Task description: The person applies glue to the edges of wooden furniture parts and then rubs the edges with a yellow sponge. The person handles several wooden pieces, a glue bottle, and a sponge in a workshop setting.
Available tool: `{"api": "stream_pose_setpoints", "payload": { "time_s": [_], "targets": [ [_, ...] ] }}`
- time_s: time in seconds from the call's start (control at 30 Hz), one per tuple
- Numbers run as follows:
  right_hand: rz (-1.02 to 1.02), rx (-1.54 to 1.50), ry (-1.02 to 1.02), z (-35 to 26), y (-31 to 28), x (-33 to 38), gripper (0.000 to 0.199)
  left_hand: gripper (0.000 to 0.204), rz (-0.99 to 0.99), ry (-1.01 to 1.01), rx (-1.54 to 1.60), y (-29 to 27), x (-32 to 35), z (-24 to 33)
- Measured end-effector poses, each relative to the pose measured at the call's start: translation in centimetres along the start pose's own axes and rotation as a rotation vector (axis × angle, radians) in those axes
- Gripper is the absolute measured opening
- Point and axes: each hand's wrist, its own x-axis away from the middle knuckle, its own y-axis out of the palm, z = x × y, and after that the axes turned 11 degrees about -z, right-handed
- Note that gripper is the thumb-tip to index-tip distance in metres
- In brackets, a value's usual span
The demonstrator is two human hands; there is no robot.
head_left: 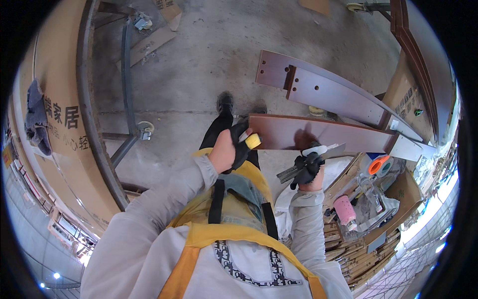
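My left hand (234,148), in a black glove that leaves some skin bare, is closed round a small yellow block (253,141). It is at the near-left end of a long reddish-brown board (318,132); whether it also grips that end I cannot tell. Below the board's near edge, my right hand (308,168), gloved in black, is closed on a flat grey metal tool (287,175). A pale blade-like piece (334,150) and a white piece (314,149) stick out above that hand; whether they belong to the same tool is unclear.
Another brown board with drilled holes (328,89) lies beyond. At right, a cardboard box (406,192) holds orange tape (379,165), a pink bottle (344,209) and plastic bags. Large cartons (59,149) and a metal frame on casters (128,79) stand left. Cardboard scraps (152,45) lie on the concrete floor.
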Motion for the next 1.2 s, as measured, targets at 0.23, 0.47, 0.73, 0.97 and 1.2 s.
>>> {"api": "stream_pose_setpoints", "payload": {
  "time_s": [0.23, 0.47, 0.73, 0.97, 1.2],
  "targets": [
    [-0.096, 0.042, 0.032, 0.6, -2.2, 0.4, 0.045, 0.029, 0.006, 0.037, 0.038, 0.4, 0.1, -1.9],
    [-0.046, 0.013, 0.012, -0.2, -0.9, 1.2, 0.04, 0.013, 0.201, 0.206, -0.088, 0.0, -2.1, -2.6],
    [0.053, -0.113, 0.016, -3.2, 0.0, 5.0, 0.046, 0.035, 0.369, 0.037, 0.364, -2.0, -7.9, 3.0],
    [-0.086, -0.142, -0.181, -6.1, -2.6, 12.5, 0.03, 0.031, 0.521, 0.362, -0.003, -1.2, -8.2, 3.2],
    [-0.023, -0.209, -0.468, -7.0, -11.4, 25.3, 0.036, 0.034, 0.138, 0.203, -0.069, 8.3, -2.7, 0.6]
  ]
}}
